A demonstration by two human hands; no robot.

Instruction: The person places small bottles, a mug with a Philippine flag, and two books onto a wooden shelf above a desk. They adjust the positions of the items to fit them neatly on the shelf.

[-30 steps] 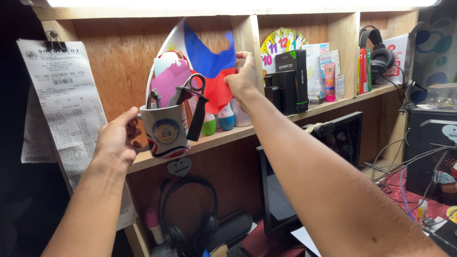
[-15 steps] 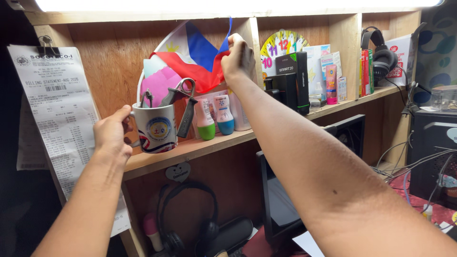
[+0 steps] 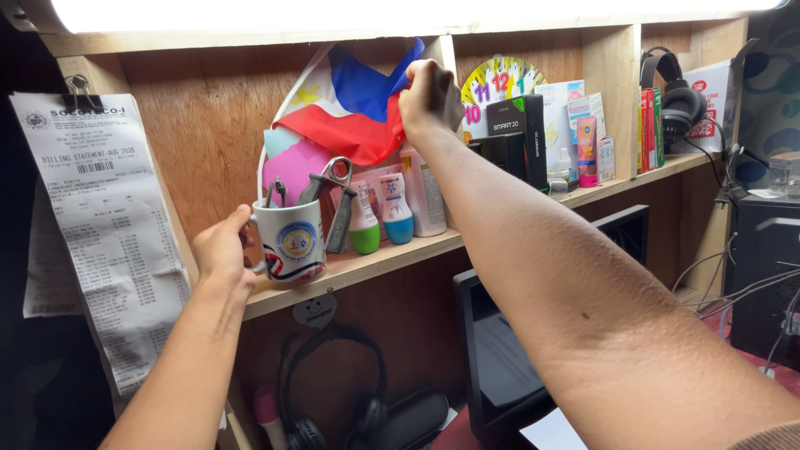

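My left hand (image 3: 223, 252) grips the handle of a white printed mug (image 3: 292, 242) that rests on the wooden shelf (image 3: 392, 254). The mug holds a metal hand gripper with black handles (image 3: 333, 196) and pink and teal paper (image 3: 292, 162). My right hand (image 3: 427, 93) is raised near the shelf's top and pinches the edge of a small red, blue and white flag (image 3: 354, 104). The flag drapes behind the mug.
Two roll-on bottles (image 3: 398, 208) and a tube stand behind the mug. Black boxes (image 3: 517, 137), a colourful clock face (image 3: 500, 79), headphones (image 3: 679, 96) sit to the right. A long receipt (image 3: 104, 217) hangs clipped at left. Below are a monitor (image 3: 492, 350) and more headphones (image 3: 333, 392).
My right hand lifted the flag's edge from in front of the mug up toward the shelf's top. The mug came down from just above the shelf to rest on it.
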